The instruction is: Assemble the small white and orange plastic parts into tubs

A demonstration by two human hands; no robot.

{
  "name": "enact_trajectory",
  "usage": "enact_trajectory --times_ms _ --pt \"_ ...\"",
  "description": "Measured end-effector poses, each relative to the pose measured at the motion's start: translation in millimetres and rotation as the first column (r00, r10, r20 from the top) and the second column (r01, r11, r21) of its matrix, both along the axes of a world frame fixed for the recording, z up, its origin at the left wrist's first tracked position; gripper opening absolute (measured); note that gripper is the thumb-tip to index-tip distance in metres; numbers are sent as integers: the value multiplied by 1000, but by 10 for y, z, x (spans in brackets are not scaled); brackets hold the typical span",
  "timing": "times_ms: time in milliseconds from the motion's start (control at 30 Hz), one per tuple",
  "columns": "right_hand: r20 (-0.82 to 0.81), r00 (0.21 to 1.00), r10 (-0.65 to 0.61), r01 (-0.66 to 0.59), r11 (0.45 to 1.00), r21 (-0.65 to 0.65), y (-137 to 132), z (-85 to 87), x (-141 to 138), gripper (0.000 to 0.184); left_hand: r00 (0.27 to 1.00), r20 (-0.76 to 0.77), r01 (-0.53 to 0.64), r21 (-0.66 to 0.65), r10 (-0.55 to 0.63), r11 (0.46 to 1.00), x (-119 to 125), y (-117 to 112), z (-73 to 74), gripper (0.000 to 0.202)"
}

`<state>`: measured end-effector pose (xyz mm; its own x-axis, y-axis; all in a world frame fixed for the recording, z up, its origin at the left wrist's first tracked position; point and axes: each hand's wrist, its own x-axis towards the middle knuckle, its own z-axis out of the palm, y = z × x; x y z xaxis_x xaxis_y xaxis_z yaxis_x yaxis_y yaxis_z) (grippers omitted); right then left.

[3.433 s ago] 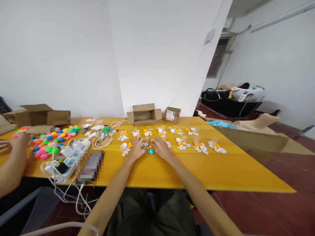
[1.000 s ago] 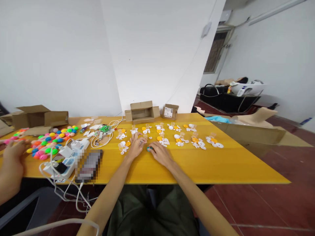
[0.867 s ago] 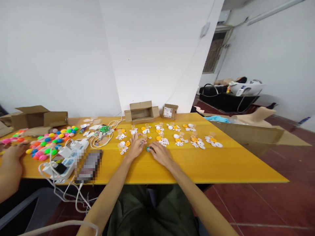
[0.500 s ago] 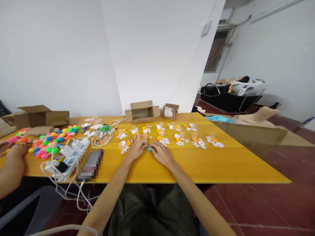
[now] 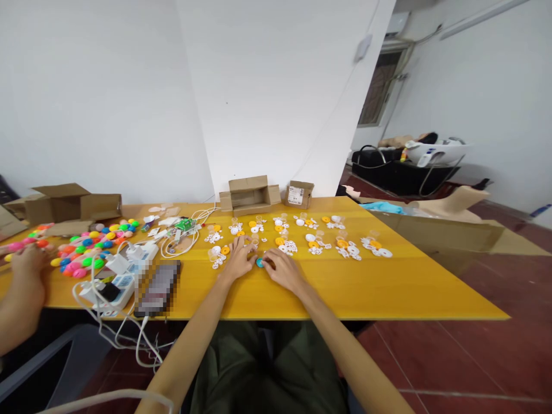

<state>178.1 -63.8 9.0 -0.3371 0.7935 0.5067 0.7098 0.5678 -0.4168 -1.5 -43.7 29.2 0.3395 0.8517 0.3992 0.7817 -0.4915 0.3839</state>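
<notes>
A small round teal plastic piece (image 5: 259, 263) is between my hands, low over the table. The fingertips of my right hand (image 5: 282, 268) are closed on its right side. My left hand (image 5: 238, 260) is just left of it, fingers apart and bent forward, thumb side close to the piece; whether it touches is too small to tell. Beyond my hands, small sets of parts lie in rows: orange discs (image 5: 279, 241), white discs (image 5: 310, 237), clear cups (image 5: 374, 234) and white cut-out pieces (image 5: 288, 246). My left fingers partly hide some of these parts.
On the left stand a power strip (image 5: 125, 286) with plugs and a phone (image 5: 157, 287). Colourful balls (image 5: 88, 250) lie near a co-worker's hand (image 5: 28, 259). Cables, a green circuit board (image 5: 184, 224), an open carton (image 5: 249, 195) and a small box (image 5: 299, 195) are farther back.
The teal piece has shifted very slightly left and down between my hands. Both my hands stay nearly in place. The co-worker's hand on the left has moved slightly.
</notes>
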Motion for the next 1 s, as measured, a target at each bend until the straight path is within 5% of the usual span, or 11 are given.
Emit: enact_trajectory --times_ms 233,433,633,1000 --pt "-65 991 -119 123 990 69 169 -20 23 28 1000 25 -4 -13 5 1000 4 -24 23 13" --pt "171 962 -214 200 976 90 398 83 -45 36 999 38 4 -29 -3 1000 2 -34 34 14" --pt "354 920 -166 164 986 36 458 172 -88 33 999 32 13 -29 -12 999 -8 -33 6 16" --pt "210 973 -94 68 989 129 401 -43 -4 44 998 53 24 -30 -22 999 -10 -40 2 14"
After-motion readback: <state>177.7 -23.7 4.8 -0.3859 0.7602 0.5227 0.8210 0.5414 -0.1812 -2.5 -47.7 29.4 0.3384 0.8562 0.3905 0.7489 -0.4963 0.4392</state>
